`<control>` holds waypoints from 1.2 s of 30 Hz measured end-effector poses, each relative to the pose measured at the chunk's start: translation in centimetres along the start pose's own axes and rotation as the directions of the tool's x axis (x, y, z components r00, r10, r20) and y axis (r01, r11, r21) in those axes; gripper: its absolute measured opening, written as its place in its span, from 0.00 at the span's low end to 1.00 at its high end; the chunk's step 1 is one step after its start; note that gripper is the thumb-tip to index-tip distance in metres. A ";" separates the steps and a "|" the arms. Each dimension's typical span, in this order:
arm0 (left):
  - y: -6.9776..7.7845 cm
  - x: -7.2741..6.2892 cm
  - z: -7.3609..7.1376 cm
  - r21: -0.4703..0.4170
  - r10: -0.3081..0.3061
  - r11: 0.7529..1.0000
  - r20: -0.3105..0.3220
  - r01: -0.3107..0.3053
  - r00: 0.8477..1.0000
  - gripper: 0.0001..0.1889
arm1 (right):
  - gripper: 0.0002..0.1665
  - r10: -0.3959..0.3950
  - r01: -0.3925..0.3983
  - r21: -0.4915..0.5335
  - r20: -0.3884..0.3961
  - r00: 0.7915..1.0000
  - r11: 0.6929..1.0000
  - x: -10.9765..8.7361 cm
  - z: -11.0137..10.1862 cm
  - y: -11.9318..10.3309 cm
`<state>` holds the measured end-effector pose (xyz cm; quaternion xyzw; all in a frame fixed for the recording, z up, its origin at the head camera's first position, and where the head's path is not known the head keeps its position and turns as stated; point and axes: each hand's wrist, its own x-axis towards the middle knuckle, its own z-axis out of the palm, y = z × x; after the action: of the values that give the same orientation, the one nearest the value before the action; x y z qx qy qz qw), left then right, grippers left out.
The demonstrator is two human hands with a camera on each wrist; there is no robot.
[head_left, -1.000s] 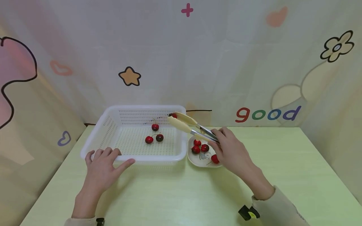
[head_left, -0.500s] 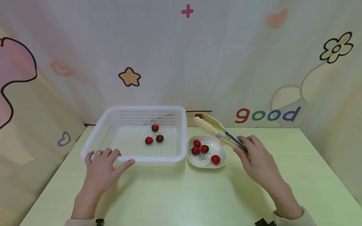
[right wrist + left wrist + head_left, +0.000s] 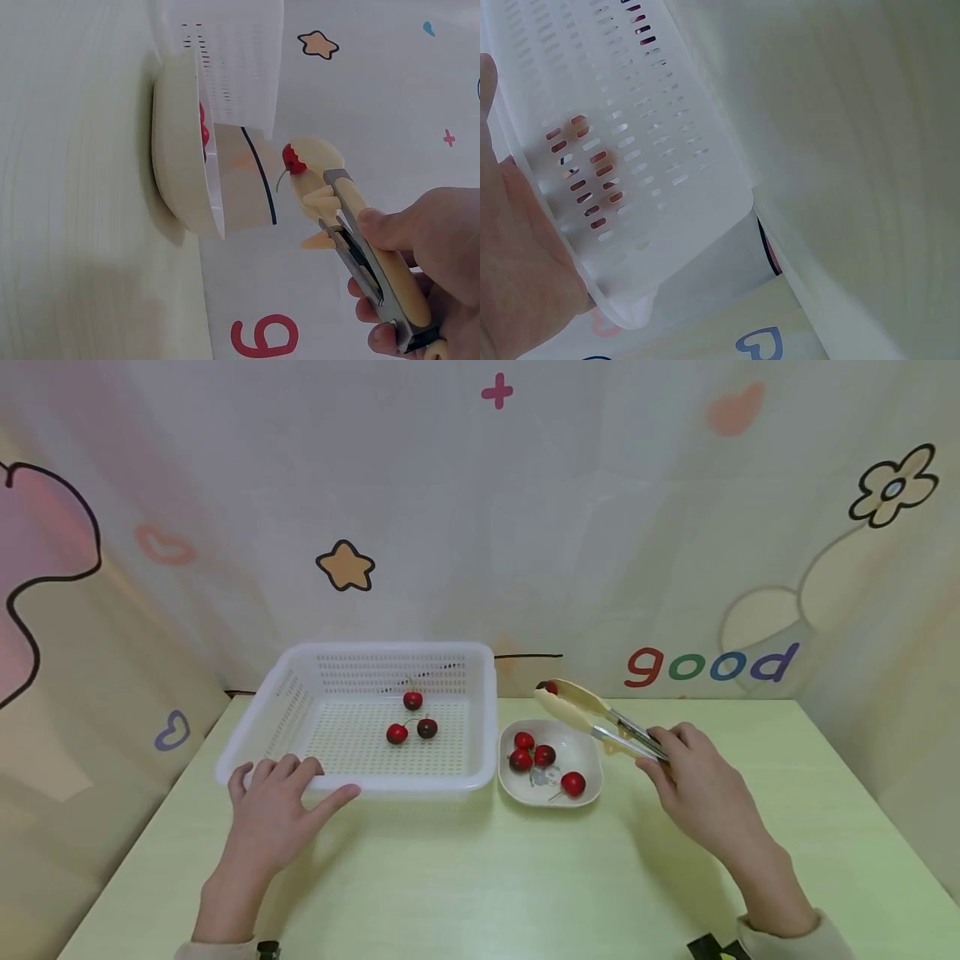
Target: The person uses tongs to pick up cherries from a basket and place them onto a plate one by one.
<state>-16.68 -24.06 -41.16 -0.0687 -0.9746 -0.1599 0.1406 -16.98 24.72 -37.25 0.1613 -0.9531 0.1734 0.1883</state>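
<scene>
My right hand (image 3: 712, 793) grips a pair of tongs (image 3: 630, 735) with cream tips and metal arms. Between the tips is a dark red cherry (image 3: 548, 687), held above the far right side of a small white dish (image 3: 516, 789); its green stem hangs down in the right wrist view, where the cherry (image 3: 293, 159) shows clearly. Several cherries (image 3: 573, 784) lie in the dish. At the left, my left hand (image 3: 270, 818) holds the front rim of a white plastic basket (image 3: 427, 781), fingers over the rim. Three cherries (image 3: 412, 700) lie inside the basket.
The pale green table (image 3: 480, 877) carries basket and dish side by side, nearly touching. Behind them hangs a printed curtain (image 3: 525, 543) with a star and the word "good". More curtain closes off both sides.
My right hand has moved the tongs and cherry rightward from over the basket's right rim to above the dish, lowering slightly at the end. The left hand stays on the basket rim.
</scene>
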 end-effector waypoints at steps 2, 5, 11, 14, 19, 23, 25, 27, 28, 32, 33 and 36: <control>0.0 0.0 0.0 0.002 0.000 1.000 0.006 0.000 1.000 0.32 | 0.21 0.011 -0.011 -0.014 0.027 1.000 1.000 -0.1 0.0 0.1; -0.1 0.0 0.0 0.004 -0.002 1.000 0.013 0.002 1.000 0.33 | 0.21 0.027 -0.024 -0.032 0.077 0.997 0.999 -0.2 0.2 0.1; 0.0 -0.1 0.0 -0.002 -0.006 1.000 0.014 0.006 1.000 0.33 | 0.20 0.046 -0.040 -0.043 0.153 0.987 0.998 -0.3 0.4 0.2; 0.0 -0.1 -0.1 -0.004 -0.003 1.000 0.015 0.003 1.000 0.33 | 0.18 0.048 -0.042 -0.039 0.167 0.985 0.998 -0.5 0.5 0.2; 0.0 0.0 -0.2 -0.004 -0.002 1.000 0.017 0.003 1.000 0.33 | 0.17 0.039 -0.032 -0.044 0.176 0.984 0.999 -0.6 1.0 0.1; 0.0 0.0 -0.2 -0.003 0.000 1.000 0.018 0.000 1.000 0.34 | 0.17 0.040 -0.032 -0.046 0.183 0.982 0.998 -0.6 1.3 0.2; 0.0 0.1 -0.2 -0.002 0.002 1.000 0.016 -0.002 1.000 0.34 | 0.17 0.040 -0.033 -0.040 0.185 0.982 0.999 -0.6 1.4 0.3; 0.0 0.0 -0.2 0.000 0.003 1.000 0.017 -0.003 1.000 0.34 | 0.18 0.039 -0.033 -0.031 0.185 0.982 0.999 -0.7 1.5 0.3; 0.0 0.0 -0.2 0.001 0.002 1.000 0.017 -0.002 1.000 0.34 | 0.19 0.036 -0.031 -0.029 0.183 0.983 0.999 -0.7 1.5 0.3; -0.1 0.0 -0.2 -0.002 0.001 1.000 0.024 -0.001 1.000 0.34 | 0.23 0.037 -0.038 0.005 0.169 0.985 0.999 -0.5 1.7 0.4; -0.1 0.0 -0.2 -0.004 0.001 1.000 0.024 -0.001 1.000 0.34 | 0.24 0.042 -0.046 0.016 0.167 0.985 0.999 -0.4 1.7 0.4; -0.1 0.0 -0.2 -0.006 0.004 1.000 0.022 -0.004 1.000 0.33 | 0.27 0.075 -0.089 0.074 0.174 0.982 0.993 -0.2 1.7 0.5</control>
<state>-16.62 -24.19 -40.99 -0.0729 -0.9755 -0.1616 0.1302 -17.49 24.56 -38.96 0.1439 -0.9637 0.2053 0.0920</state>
